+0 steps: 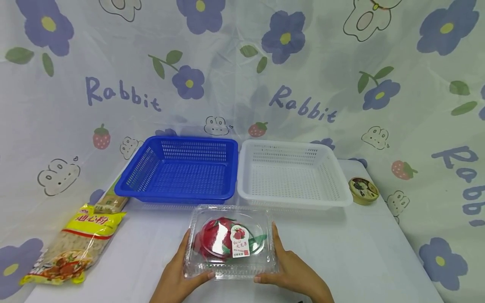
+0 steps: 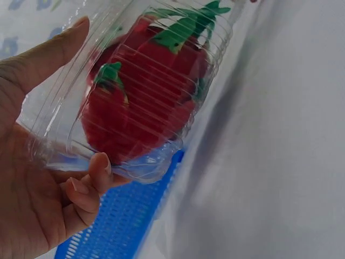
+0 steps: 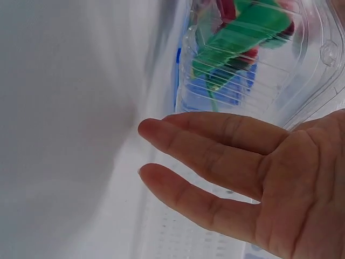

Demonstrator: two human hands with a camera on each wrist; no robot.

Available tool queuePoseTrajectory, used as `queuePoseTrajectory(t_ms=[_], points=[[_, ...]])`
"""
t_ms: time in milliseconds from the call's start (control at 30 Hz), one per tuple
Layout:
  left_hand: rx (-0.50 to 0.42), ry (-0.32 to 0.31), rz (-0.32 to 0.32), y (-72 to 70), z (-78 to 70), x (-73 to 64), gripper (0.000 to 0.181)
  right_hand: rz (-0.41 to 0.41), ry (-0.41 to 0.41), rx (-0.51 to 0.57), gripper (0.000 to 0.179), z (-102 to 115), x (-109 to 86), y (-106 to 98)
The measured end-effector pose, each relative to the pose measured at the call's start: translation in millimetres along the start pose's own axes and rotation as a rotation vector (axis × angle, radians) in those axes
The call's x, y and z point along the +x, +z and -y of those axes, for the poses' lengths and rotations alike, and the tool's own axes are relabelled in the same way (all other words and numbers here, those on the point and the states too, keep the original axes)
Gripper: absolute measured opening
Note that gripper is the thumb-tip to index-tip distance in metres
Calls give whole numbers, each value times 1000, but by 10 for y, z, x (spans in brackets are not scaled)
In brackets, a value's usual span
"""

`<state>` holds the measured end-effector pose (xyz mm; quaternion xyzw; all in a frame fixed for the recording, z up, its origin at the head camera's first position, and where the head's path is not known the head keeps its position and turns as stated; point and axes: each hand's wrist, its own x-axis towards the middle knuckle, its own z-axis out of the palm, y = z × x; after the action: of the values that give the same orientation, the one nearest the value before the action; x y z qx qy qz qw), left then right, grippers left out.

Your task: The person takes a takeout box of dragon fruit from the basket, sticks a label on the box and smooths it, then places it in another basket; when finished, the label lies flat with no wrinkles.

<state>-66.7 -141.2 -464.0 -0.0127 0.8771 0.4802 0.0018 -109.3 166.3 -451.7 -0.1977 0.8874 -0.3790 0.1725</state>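
On the near side, before the blue basket (image 1: pixel 176 196) and white basket (image 1: pixel 295 200): the box (image 1: pixel 233 269), gripped between left hand (image 1: pixel 179 269) and right hand (image 1: pixel 293 269).
Probably light; its thin clear plastic should flex, slip or crack if squeezed, so best held gently at left and right ends.

1. The backdrop (image 1: pixel 227 90) carries "Rabbit" in purple handwriting twice in full; a third, running down the right side, is cut off after "Rabbi".
2. A white label (image 1: pixel 240 242) on the clear box (image 1: pixel 227 271) reads 红心火龙果; its smaller lines are too small to read surely.
3. The yellow-topped bag (image 1: pixel 77 244) reads 通心粉.
4. Print on the round tub (image 1: pixel 363 190) is illegible.
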Motion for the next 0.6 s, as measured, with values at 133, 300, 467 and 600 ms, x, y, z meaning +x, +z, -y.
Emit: queuePoseTrajectory(t_ms=[133, 300, 467, 600], points=[[18, 11, -8, -34, -47, -32, 118, -2, -9, 20, 133, 23, -20, -5], [30, -18, 4, -63, -118, -57, 119, -10, -41, 67, 133, 47, -56, -11], [25, -31, -6, -68, -154, -90, 118, -3, -76, 122, 133, 63, -89, -21], [12, -38, -13, -71, -180, -117, 118, 1, -90, 152, 133, 78, -106, -32]])
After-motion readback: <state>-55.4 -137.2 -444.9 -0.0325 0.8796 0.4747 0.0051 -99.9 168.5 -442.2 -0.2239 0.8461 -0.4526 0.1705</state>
